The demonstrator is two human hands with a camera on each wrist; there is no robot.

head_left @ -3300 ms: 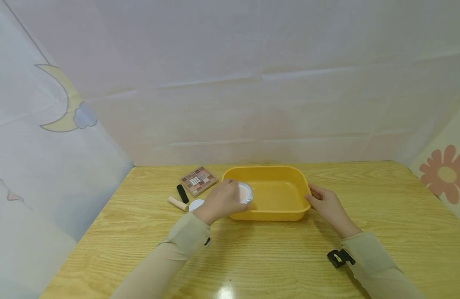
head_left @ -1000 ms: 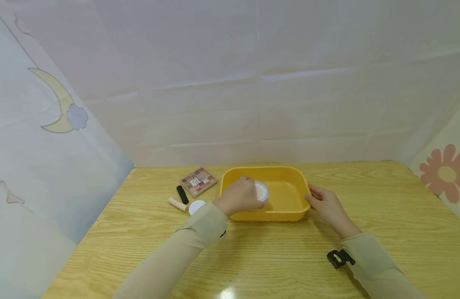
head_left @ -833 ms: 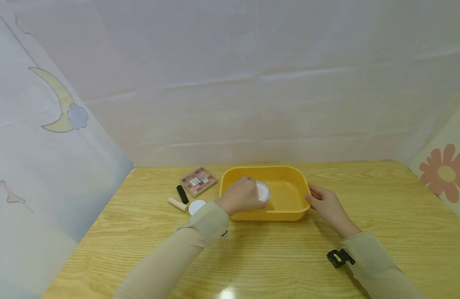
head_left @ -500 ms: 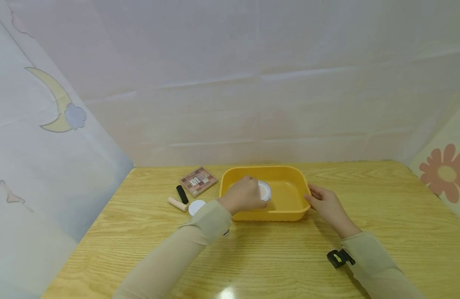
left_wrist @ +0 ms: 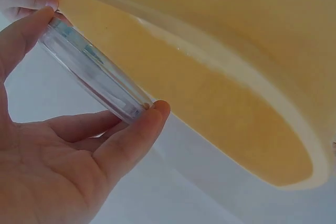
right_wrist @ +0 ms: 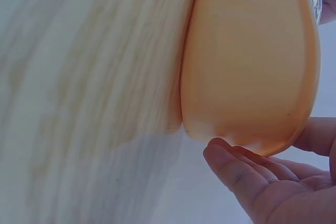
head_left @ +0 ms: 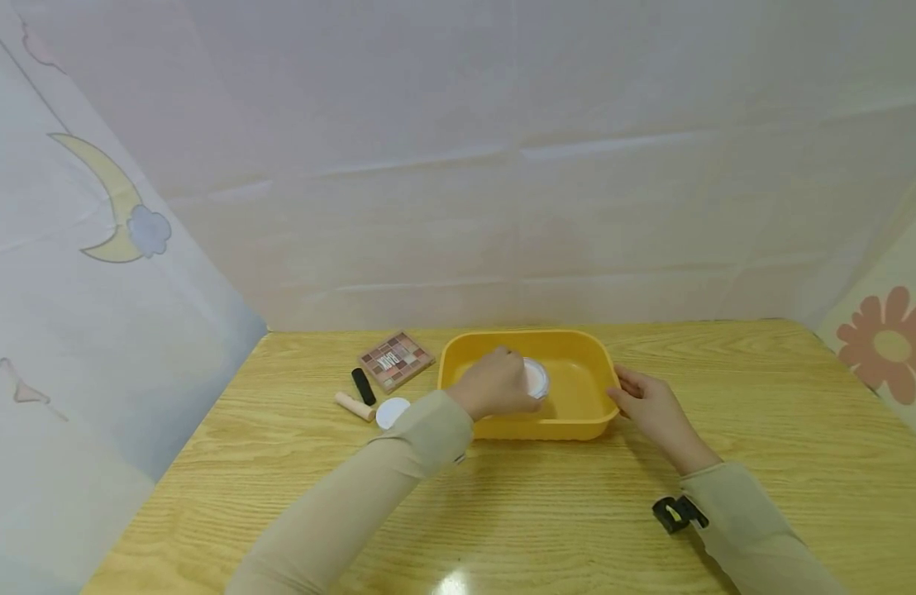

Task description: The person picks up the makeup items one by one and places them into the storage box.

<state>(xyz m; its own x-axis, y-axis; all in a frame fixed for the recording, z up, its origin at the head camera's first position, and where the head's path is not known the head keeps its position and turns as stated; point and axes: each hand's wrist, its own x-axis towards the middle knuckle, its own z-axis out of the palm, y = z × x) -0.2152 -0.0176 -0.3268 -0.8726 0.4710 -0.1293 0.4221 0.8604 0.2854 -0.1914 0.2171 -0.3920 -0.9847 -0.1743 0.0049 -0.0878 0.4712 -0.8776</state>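
Observation:
Over the yellow plastic tub (head_left: 579, 397), my left hand (head_left: 497, 384) pinches a round, clear-edged powder compact (head_left: 536, 378) by its rim. In the left wrist view the compact (left_wrist: 94, 69) is tilted on edge between thumb and fingertips, with the tub's inside behind it. At the tub's right end, my right hand (head_left: 654, 411) grips the wall. The right wrist view has the thumb (right_wrist: 317, 134) at the rim and the other fingers along the outside of the tub (right_wrist: 247, 66).
Left of the tub lie an eyeshadow palette (head_left: 396, 361), a black tube (head_left: 363, 386), a beige tube (head_left: 355, 406) and a white round disc (head_left: 393, 412). They lie on a wood-grain table (head_left: 547, 512). A pale cloth backdrop (head_left: 458, 207) rises behind the table.
My left hand has carried the compact rightward, from the tub's left end to nearer its middle. The right hand has kept its grip on the tub, which stays in place.

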